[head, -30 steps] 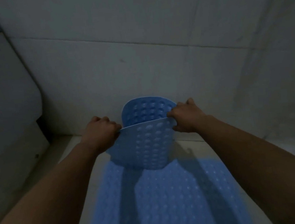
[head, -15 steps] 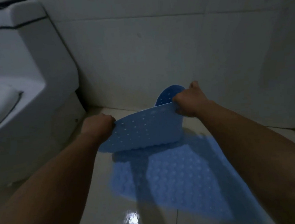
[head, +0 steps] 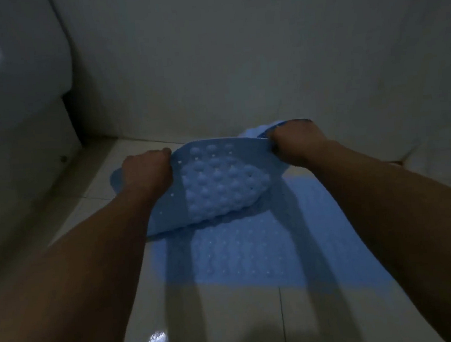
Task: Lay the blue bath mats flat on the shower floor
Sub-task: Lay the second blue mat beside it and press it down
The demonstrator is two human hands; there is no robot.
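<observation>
A person's left hand [head: 149, 171] and right hand [head: 295, 145] grip opposite ends of a folded blue bath mat [head: 220, 187], apparently to spread it, above another mat [head: 252, 252] lying flat on the tiled floor [head: 217, 320] near the wall [head: 210, 64].

Forearms [head: 97, 275] bare, seemingly sleeveless.

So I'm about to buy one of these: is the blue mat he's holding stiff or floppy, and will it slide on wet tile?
Probably floppy: the held mat sags and curls between the left hand and right hand. It looks light, since pinched edges alone lift it. Its bumpy underside resembles suction cups, so on the glossy floor it likely grips once pressed flat.
</observation>
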